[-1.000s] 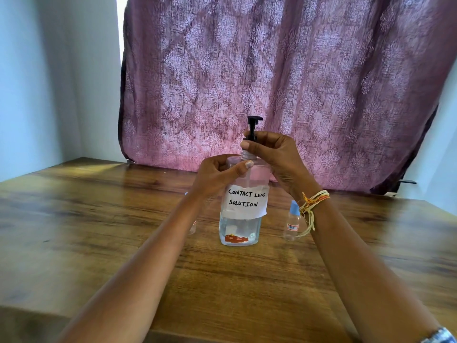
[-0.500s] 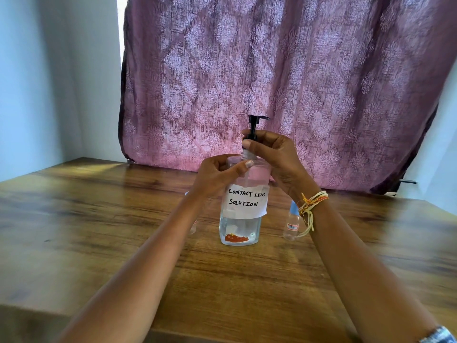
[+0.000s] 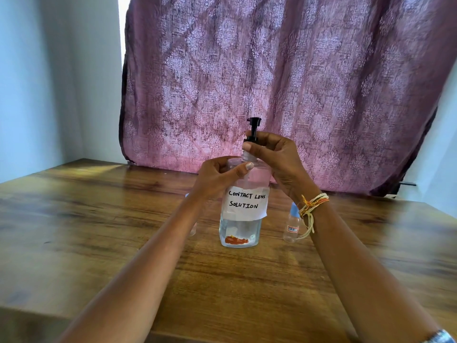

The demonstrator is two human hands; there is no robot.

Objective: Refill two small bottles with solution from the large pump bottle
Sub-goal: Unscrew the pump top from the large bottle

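From my remote station I see a large clear plastic pump bottle point(image 3: 240, 219) standing upright near the middle of a brown wood-grain desk point(image 3: 99, 219), with clear liquid filling only its lower part. Its black pump head point(image 3: 253, 128) rises above the neck, and a clear threaded neck point(image 3: 248, 157) shows just beneath the collar. The left hand point(image 3: 217, 178) wraps around the bottle's shoulder, thumb lying across the front and fingers curled behind, gripping the body. The right hand point(image 3: 274, 154) comes in from the right, its fingers point(image 3: 248, 146) curled around the black collar at the base of the pump, pinching it between thumb and fingertips. A bundle of orange, yellow and cream threads point(image 3: 312, 205) circles the right wrist, with loose ends hanging down. A small clear dropper bottle with a blue cap point(image 3: 291, 225) stands just right of the big bottle, partly behind that wrist. Another small clear bottle point(image 3: 192, 229) stands left of the big bottle, mostly hidden behind the left forearm. A white paper label point(image 3: 244, 203) taped on the big bottle reads "CONTACT LENS SOLUTION" in black handwriting. A red-orange printed patch near its base is too small to read, as is the small label on the dropper bottle. A purple patterned curtain point(image 3: 272, 70) hangs behind the desk.
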